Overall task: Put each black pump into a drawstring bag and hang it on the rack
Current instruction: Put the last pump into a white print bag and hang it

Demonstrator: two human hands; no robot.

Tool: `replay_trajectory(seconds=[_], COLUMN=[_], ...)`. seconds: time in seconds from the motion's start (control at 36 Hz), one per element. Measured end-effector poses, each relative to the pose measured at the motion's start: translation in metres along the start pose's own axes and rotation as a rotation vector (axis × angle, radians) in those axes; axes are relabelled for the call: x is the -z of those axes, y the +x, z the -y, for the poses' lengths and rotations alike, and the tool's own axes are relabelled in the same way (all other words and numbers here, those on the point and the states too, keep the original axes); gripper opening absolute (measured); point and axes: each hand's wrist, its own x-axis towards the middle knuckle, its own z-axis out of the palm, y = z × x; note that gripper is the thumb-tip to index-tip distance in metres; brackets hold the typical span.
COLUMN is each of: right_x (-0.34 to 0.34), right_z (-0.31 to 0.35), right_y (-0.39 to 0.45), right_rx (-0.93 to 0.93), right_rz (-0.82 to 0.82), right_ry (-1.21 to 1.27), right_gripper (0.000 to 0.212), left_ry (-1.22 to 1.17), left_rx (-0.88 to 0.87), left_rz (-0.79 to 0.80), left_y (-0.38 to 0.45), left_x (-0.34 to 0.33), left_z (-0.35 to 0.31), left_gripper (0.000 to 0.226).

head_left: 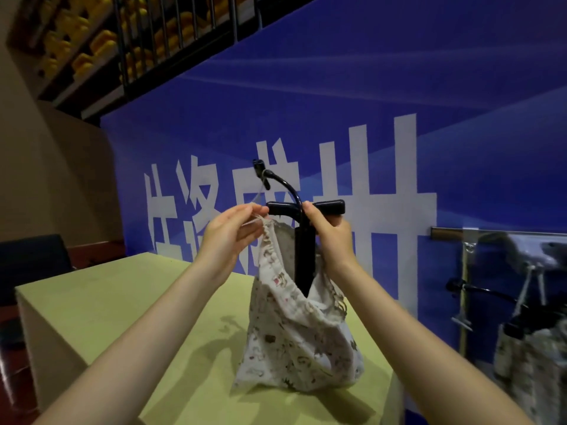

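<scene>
The black pump (304,256) stands upright, halfway inside the patterned bag (294,342) on the yellow worktop (122,302). The right hand (329,240) grips the pump. At 9 o'clock from it, the left hand (228,233) pinches the bag's string (256,220).

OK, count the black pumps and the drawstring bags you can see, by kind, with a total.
Black pumps: 2, one in the hands, one hanging at the rack.
Drawstring bags: 2, one on the table, one at the rack.
Total: 4
</scene>
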Motion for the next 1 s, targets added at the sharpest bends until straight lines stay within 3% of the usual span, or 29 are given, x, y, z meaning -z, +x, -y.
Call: replay_trajectory(seconds=[0.14,0.22,0.42,0.61,0.83,1.0], right_x=[0.005,0.002,-0.001,0.002,0.015,0.063], right_z=[-0.003,-0.004,-0.008,-0.004,-0.010,-0.034], right_y=[0.000,-0.002,0.003,0.007,0.014,0.010], right_rx=[0.005,-0.004,-0.044,-0.095,-0.074,-0.240], right_rz=[0.020,0.075,0.117,0.219,0.169,0.141], right_ry=[0.052,0.032,-0.003,-0.022,-0.287,-0.591], right_gripper=[0.011,0.013,0.018,0.020,0.040,0.040], left_ry=[-0.143,-0.166,0.104,0.217,0.302,0.303], left_rx=[0.108,0.077,-0.036,-0.056,-0.080,-0.044], left_rz=[-0.035,-0.008,0.120,0.069,0.040,-0.042], left_y=[-0.005,-0.005,0.003,0.016,0.029,0.034], left_x=[0.003,-0.002,-0.006,-0.015,-0.026,-0.021], left_z=[0.006,0.003,-0.002,-0.002,0.002,0.008], left_gripper=[0.021,0.022,0.030,0.027,0.021,0.021])
